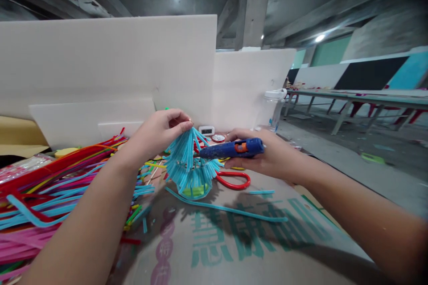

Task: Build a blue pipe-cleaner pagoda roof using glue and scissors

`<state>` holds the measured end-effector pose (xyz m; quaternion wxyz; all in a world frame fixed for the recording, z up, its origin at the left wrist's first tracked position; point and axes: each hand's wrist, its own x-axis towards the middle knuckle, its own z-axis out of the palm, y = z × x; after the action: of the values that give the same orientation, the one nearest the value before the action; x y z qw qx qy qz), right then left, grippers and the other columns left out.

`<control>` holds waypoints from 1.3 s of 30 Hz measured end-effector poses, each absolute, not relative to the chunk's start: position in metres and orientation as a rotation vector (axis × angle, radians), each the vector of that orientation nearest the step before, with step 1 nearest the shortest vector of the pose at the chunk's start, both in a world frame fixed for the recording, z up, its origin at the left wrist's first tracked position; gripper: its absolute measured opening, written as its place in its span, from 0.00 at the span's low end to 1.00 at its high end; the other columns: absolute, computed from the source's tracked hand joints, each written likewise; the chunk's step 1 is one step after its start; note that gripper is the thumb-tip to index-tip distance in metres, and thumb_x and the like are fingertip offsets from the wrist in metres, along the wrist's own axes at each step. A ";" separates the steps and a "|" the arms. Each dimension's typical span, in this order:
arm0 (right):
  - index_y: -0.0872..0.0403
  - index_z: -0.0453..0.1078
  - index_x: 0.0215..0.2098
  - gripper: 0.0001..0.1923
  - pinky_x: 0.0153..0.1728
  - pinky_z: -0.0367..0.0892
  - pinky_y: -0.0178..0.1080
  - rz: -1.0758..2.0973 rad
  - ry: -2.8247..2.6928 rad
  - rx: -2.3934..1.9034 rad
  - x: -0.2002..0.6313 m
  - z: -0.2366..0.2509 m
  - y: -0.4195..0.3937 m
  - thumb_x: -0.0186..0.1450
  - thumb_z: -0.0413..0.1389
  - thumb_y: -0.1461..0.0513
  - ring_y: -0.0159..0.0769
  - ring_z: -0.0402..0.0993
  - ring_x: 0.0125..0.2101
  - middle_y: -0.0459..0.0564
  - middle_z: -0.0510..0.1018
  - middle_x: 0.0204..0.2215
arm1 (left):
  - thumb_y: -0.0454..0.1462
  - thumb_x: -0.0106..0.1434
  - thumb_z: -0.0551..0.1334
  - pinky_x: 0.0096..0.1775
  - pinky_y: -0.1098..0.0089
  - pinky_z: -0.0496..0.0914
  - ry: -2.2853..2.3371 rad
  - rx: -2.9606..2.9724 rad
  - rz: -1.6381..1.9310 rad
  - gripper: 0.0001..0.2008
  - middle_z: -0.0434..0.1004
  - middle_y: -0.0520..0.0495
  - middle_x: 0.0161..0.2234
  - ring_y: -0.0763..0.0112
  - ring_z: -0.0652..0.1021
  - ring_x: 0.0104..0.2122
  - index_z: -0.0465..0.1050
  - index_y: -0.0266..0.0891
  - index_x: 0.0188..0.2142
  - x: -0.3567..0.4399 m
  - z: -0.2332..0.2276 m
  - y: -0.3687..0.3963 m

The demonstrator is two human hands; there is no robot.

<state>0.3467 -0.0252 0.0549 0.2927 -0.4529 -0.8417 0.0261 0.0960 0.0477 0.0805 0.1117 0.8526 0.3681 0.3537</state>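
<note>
Gluing blue pipe cleaners at a cardboard-covered table.

Left hand (pixel 159 131) pinching the top of a blue pipe-cleaner bundle (pixel 190 164), held above the cardboard (pixel 234 249); right hand (pixel 267 153) wrapped round a blue glue gun (pixel 232 148), nozzle pointed at the bundle. Red-handled scissors (pixel 236 180) just behind, heap of coloured pipe cleaners (pixel 50 196) at left, one loose blue strand (pixel 230 209) in front.

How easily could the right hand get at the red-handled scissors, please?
Probably not readily: the right hand grips the blue glue gun, though the red-handled scissors lie uncovered just beneath it.
</note>
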 end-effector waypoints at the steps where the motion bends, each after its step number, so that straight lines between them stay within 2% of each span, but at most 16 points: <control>1: 0.50 0.72 0.45 0.20 0.29 0.63 0.35 0.067 -2.244 -1.213 0.347 0.055 -0.025 0.58 0.62 0.49 0.37 0.75 0.31 0.48 0.81 0.36 | 0.47 0.64 0.57 0.35 0.71 0.66 1.080 2.502 1.039 0.15 0.79 0.47 0.33 0.67 0.76 0.33 0.75 0.38 0.38 0.096 0.080 0.048; 8: 0.49 0.71 0.47 0.21 0.31 0.65 0.36 0.115 -2.259 -1.172 0.349 0.055 -0.024 0.58 0.62 0.49 0.38 0.75 0.34 0.49 0.81 0.38 | 0.47 0.63 0.58 0.34 0.71 0.66 1.085 2.488 1.045 0.15 0.79 0.47 0.33 0.67 0.76 0.32 0.75 0.38 0.37 0.096 0.080 0.048; 16: 0.52 0.71 0.45 0.22 0.28 0.64 0.35 0.230 -2.228 -1.154 0.346 0.055 -0.025 0.58 0.62 0.49 0.35 0.72 0.29 0.48 0.80 0.33 | 0.46 0.63 0.57 0.34 0.71 0.66 1.091 2.487 1.041 0.15 0.78 0.47 0.33 0.67 0.75 0.32 0.75 0.38 0.37 0.097 0.082 0.046; 25: 0.51 0.72 0.48 0.22 0.34 0.68 0.35 0.301 -2.239 -1.095 0.348 0.058 -0.026 0.58 0.63 0.51 0.40 0.76 0.37 0.49 0.81 0.37 | 0.46 0.63 0.57 0.33 0.71 0.66 1.099 2.506 1.045 0.15 0.78 0.48 0.32 0.67 0.75 0.32 0.75 0.37 0.37 0.096 0.081 0.047; 30: 0.51 0.70 0.51 0.24 0.38 0.70 0.36 0.329 -2.276 -1.041 0.350 0.056 -0.025 0.59 0.62 0.51 0.40 0.76 0.42 0.50 0.80 0.43 | 0.47 0.63 0.58 0.33 0.71 0.66 1.086 2.511 1.052 0.15 0.78 0.48 0.31 0.67 0.75 0.32 0.75 0.37 0.36 0.096 0.081 0.048; 39: 0.51 0.70 0.49 0.23 0.37 0.70 0.37 0.294 -2.260 -1.071 0.348 0.054 -0.024 0.59 0.63 0.51 0.39 0.77 0.40 0.52 0.78 0.47 | 0.47 0.63 0.57 0.32 0.71 0.65 1.076 2.495 1.054 0.15 0.78 0.48 0.31 0.68 0.74 0.31 0.75 0.38 0.36 0.096 0.080 0.049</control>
<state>0.3478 -0.0243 0.0543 0.3068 -0.4049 -0.8542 0.1109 0.0963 0.0487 0.0797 0.1133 0.8506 0.3669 0.3592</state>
